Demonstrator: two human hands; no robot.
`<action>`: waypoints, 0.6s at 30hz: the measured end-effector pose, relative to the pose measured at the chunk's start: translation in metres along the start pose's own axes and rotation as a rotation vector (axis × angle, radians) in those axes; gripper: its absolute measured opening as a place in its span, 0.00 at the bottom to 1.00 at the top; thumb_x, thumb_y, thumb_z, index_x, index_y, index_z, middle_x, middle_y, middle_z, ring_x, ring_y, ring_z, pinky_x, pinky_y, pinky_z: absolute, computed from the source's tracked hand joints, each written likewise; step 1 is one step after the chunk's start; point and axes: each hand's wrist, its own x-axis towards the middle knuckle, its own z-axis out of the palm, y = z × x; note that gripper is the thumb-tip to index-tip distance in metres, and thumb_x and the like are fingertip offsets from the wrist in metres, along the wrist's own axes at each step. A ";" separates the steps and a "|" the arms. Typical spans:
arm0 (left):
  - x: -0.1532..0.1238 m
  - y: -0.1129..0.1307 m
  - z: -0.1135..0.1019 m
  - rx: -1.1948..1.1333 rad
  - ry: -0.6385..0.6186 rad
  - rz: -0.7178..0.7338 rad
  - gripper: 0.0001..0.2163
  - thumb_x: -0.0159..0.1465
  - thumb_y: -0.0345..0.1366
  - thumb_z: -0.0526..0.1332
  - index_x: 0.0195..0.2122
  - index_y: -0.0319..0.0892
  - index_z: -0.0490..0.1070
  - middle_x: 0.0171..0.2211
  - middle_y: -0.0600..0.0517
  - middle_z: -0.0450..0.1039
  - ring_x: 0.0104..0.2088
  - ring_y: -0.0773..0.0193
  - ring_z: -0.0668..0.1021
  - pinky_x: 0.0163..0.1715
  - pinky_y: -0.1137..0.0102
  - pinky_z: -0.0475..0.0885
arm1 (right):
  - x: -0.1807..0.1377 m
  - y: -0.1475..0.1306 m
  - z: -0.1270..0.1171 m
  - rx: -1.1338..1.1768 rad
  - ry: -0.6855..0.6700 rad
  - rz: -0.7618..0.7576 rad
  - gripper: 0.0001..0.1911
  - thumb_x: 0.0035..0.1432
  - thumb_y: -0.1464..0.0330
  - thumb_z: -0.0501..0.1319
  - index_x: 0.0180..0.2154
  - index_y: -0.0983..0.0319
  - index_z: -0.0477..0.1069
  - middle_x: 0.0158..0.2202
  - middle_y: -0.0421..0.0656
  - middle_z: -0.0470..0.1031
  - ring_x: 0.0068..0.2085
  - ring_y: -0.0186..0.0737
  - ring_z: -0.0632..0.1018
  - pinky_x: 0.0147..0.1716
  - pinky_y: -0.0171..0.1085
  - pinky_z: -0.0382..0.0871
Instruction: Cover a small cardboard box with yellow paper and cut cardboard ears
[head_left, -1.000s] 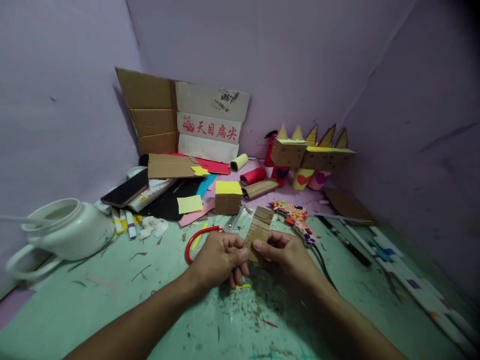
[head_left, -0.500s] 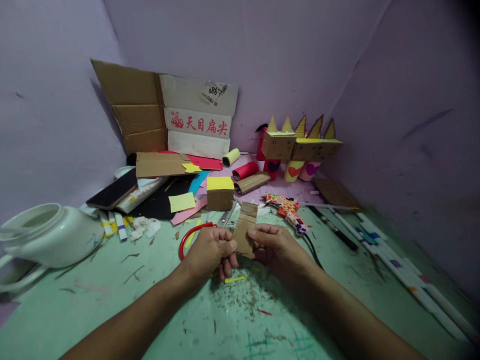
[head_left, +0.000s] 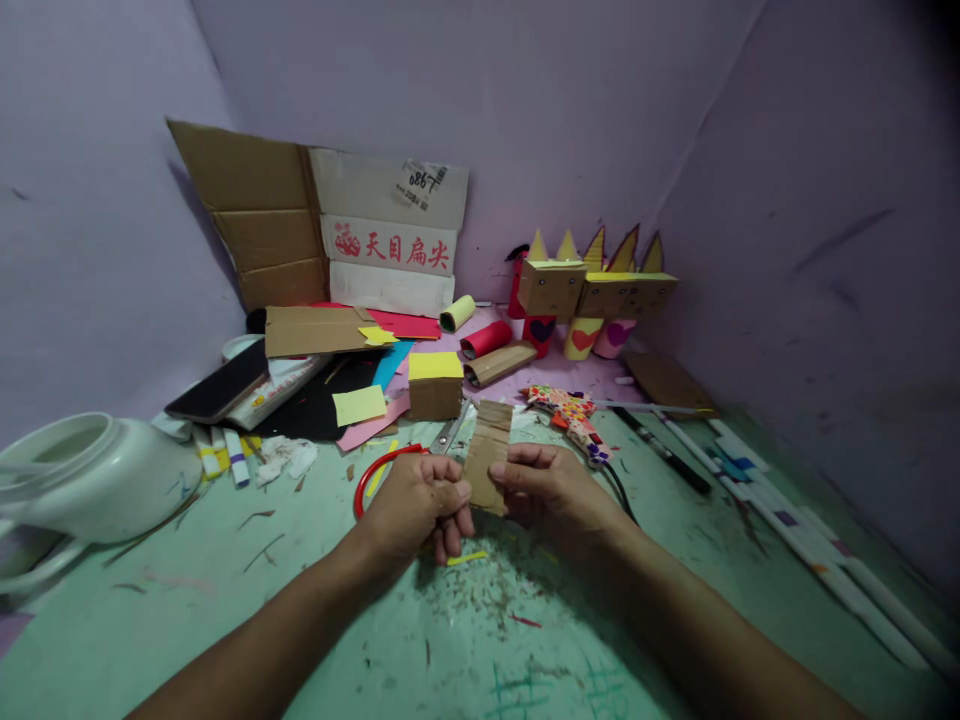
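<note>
- left hand (head_left: 426, 502): thumb and index finger pinched on lower left edge of cardboard strip (head_left: 489, 445), other fingers curled
- right hand (head_left: 546, 482): clamped on right edge of cardboard strip, thumb on its front face
- cardboard strip: between both hands, held up above the desk (head_left: 247, 640), top part ridged, lower part smoother
- red-handled scissors (head_left: 443, 438): on desk, behind left hand, partly hidden by it
- box with yellow top (head_left: 435, 397): beyond cardboard strip, slightly left
- floral glue gun (head_left: 577, 412): on desk beyond right hand, black cord trailing from it
- yellow sliver (head_left: 466, 558): on desk, near left hand's fingers
- cardboard-headed figures (head_left: 553, 290): standing, rear right
- white pot (head_left: 120, 480): far left, well apart from hands
</note>
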 end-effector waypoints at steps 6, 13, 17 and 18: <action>-0.001 0.000 0.000 -0.013 -0.006 0.003 0.06 0.49 0.34 0.60 0.21 0.40 0.62 0.12 0.54 0.70 0.08 0.73 0.67 0.05 0.82 0.60 | 0.001 0.000 0.001 -0.012 0.022 -0.004 0.12 0.29 0.73 0.73 0.20 0.67 0.74 0.16 0.38 0.72 0.15 0.27 0.69 0.16 0.28 0.64; -0.001 -0.003 0.000 -0.018 0.010 0.014 0.06 0.50 0.33 0.60 0.23 0.40 0.62 0.12 0.55 0.70 0.09 0.73 0.67 0.05 0.81 0.59 | 0.001 0.002 -0.001 -0.044 0.027 -0.027 0.12 0.31 0.70 0.73 0.20 0.66 0.73 0.15 0.37 0.71 0.15 0.27 0.69 0.16 0.28 0.61; -0.001 -0.002 0.000 -0.009 0.010 0.011 0.06 0.50 0.33 0.60 0.23 0.40 0.62 0.12 0.55 0.70 0.08 0.72 0.67 0.05 0.81 0.59 | 0.000 0.001 -0.001 -0.054 0.049 -0.020 0.13 0.29 0.70 0.73 0.19 0.66 0.71 0.15 0.37 0.71 0.15 0.27 0.69 0.16 0.29 0.61; -0.001 -0.002 -0.001 -0.003 0.010 0.011 0.06 0.50 0.33 0.60 0.22 0.40 0.62 0.12 0.55 0.70 0.08 0.72 0.67 0.05 0.81 0.59 | 0.000 0.001 -0.001 -0.058 0.050 -0.020 0.13 0.29 0.70 0.73 0.18 0.66 0.71 0.15 0.37 0.70 0.15 0.27 0.69 0.16 0.29 0.61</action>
